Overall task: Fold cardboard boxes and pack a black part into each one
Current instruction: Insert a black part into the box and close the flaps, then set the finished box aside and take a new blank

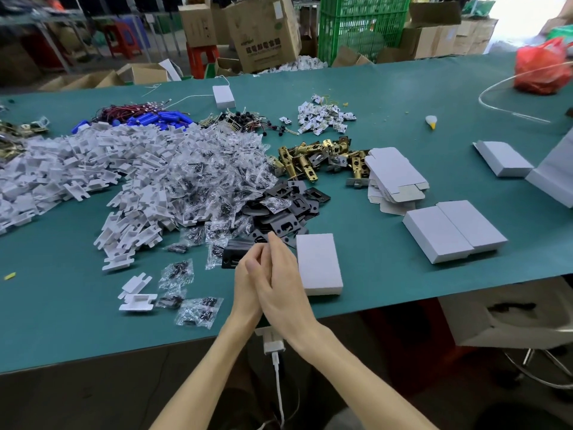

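Box [319,263] lay w/ long axis near-to-far. L hand [248,283] & R hand [283,283] were pressed together just left of it. Both hands relaxed, holding nothing.

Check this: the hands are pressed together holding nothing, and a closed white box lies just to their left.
Wrong side. The head view shows the closed white box just right of the left hand and right hand, which are pressed together holding nothing.

The left hand [246,283] and right hand [286,287] are pressing together palm to palm over the green bench [372,243], fingers [274,248] lying straight. A closed white box [319,263] is sitting just right of them, and a heap of black parts [288,206] is lying just beyond.
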A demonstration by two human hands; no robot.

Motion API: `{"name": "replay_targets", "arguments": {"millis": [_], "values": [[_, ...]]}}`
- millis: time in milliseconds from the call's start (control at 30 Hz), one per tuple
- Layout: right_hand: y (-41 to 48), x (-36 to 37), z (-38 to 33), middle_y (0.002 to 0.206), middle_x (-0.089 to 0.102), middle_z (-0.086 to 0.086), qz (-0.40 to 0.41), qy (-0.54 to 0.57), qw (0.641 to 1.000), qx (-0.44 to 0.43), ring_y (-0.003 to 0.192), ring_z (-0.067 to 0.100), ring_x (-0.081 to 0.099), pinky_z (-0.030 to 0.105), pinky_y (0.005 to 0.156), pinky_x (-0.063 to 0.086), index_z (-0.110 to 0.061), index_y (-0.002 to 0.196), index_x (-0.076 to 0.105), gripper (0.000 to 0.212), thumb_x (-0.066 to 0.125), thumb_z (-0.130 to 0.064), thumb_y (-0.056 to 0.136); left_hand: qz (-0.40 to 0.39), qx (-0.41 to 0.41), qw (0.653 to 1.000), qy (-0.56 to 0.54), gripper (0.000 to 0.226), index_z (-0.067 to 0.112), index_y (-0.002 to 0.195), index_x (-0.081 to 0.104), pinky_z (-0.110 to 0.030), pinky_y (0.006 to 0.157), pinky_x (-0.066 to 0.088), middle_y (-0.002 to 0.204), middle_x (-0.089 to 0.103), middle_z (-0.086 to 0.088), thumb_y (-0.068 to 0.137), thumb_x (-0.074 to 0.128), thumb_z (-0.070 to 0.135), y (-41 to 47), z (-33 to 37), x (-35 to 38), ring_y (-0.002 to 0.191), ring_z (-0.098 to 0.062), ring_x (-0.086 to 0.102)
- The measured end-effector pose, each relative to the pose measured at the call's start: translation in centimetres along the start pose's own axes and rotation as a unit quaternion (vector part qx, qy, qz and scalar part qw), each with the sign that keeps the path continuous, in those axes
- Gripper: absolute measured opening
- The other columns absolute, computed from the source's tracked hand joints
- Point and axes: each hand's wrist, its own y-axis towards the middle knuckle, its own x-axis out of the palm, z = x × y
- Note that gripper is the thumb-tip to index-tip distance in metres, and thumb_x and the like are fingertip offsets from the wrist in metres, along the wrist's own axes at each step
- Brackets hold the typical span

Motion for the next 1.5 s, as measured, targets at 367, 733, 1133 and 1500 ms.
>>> {"name": "replay_targets", "arguments": {"millis": [367,733,1133,1500], "values": [[1.8,-2.8,3.1,0.171,0.007,-0.003,-0.001,-0.026,0.999,0.043,0.155,0.005,-0.006,0.02,0.12,-0.001,-0.011,0.163,0.01,0.071,0.039,-0.045,0.108,-0.008,-0.033,0.999,-0.001,0.019,0.014,0.105,0.069,-0.022,0.064,0.058,0.086,0.077,0.002,0.106,0.053,0.004,0.2,-0.7,-0.2,0.077,-0.013,0.074],[4.0,-7.0,5.0,0.169,0.021,0.006,-0.005,-0.021,0.995,0.097,0.153,0.01,0.014,0.012,0.111,0.006,-0.006,0.161,0.019,0.07,0.045,-0.044,0.107,-0.031,-0.051,0.997,-0.039,0.023,0.011,0.105,0.066,-0.032,0.059,0.06,0.085,0.074,-0.005,0.11,0.044,0.006,0.3,-1.4,0.1,0.069,-0.027,0.073],[4.2,-14.5,8.4,0.163,0.035,0.002,0.037,-0.089,0.987,0.125,0.152,0.018,0.029,0.032,0.121,0.021,-0.013,0.159,0.032,0.06,0.046,-0.041,0.107,-0.033,-0.05,0.998,-0.031,0.023,0.012,0.104,0.067,-0.029,0.061,0.059,0.085,0.074,-0.004,0.11,0.045,0.008,0.2,-1.7,0.3,0.069,-0.025,0.072],[5.2,-13.9,9.1,0.167,0.027,-0.002,0.045,-0.078,0.991,0.101,0.154,0.014,0.022,0.028,0.121,0.016,-0.015,0.162,0.026,0.062,0.046,-0.039,0.108,-0.034,-0.052,0.998,-0.026,0.025,0.012,0.102,0.069,-0.028,0.062,0.059,0.084,0.073,-0.005,0.11,0.046,0.008,0.0,-1.4,0.1,0.069,-0.026,0.071]]}}
